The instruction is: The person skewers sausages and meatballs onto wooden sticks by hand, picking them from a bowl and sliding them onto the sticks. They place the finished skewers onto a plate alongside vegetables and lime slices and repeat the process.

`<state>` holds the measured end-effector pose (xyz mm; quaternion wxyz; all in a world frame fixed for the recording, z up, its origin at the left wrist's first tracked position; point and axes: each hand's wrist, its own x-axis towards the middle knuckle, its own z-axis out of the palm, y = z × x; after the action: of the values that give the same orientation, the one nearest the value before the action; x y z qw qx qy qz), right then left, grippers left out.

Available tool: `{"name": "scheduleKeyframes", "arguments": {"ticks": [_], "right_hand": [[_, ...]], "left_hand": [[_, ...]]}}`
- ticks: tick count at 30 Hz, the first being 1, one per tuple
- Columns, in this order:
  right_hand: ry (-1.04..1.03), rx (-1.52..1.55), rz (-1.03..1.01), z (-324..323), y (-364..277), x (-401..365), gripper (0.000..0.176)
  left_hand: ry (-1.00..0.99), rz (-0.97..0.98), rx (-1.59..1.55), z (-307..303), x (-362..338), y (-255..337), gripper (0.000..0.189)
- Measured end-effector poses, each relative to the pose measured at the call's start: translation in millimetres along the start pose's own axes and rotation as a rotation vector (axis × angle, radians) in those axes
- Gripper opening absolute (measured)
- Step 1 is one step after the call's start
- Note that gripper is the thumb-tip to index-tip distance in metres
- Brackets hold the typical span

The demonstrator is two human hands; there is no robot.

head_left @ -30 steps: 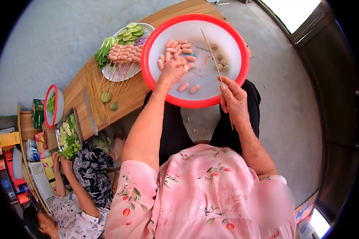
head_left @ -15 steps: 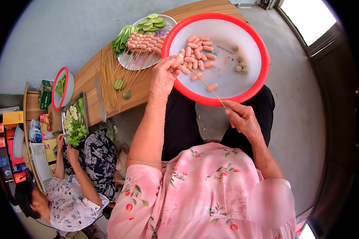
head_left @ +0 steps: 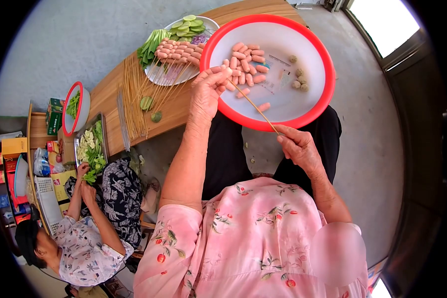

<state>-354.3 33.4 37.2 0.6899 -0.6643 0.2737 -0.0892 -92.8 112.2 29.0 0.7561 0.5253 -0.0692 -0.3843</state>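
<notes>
Over the left rim of a red-rimmed white basin [head_left: 303,111], my left hand [head_left: 207,89] is closed on a small sausage, mostly hidden by the fingers. A thin wooden skewer [head_left: 253,104] runs from that sausage down to the right. My right hand [head_left: 299,147] pinches the skewer's lower end just outside the basin's near rim. Loose small sausages [head_left: 245,62] lie piled in the basin, with a single sausage [head_left: 263,107] nearer the rim. Several greyish meatballs [head_left: 301,79] sit at the basin's right side.
On the wooden table [head_left: 102,102] lie bare skewers [head_left: 133,99] and a white plate [head_left: 156,77] with skewered sausages [head_left: 180,51], sliced greens and leafy vegetables. At left, a co-worker [head_left: 92,248] handles greens over a metal tray [head_left: 104,144]. Another red-rimmed basin [head_left: 84,107] holds greens.
Both my hands keep their grips on the sausage and skewer, with only slight shifts. The co-worker's hands have moved a little, and greens now show between them.
</notes>
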Motion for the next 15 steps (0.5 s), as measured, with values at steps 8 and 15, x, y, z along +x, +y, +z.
{"name": "scheduleKeyframes", "arguments": {"ticks": [8,15], "right_hand": [[-0.001,-0.003,-0.013,1.5,1.4,-1.9,0.030],[0.010,0.059,0.008,1.8,4.3,-5.4,0.029]], "left_hand": [[0.017,0.025,0.020,12.7,-9.9,0.8,0.037],[-0.033,0.012,0.000,21.1,-18.1,-2.6,0.025]]}}
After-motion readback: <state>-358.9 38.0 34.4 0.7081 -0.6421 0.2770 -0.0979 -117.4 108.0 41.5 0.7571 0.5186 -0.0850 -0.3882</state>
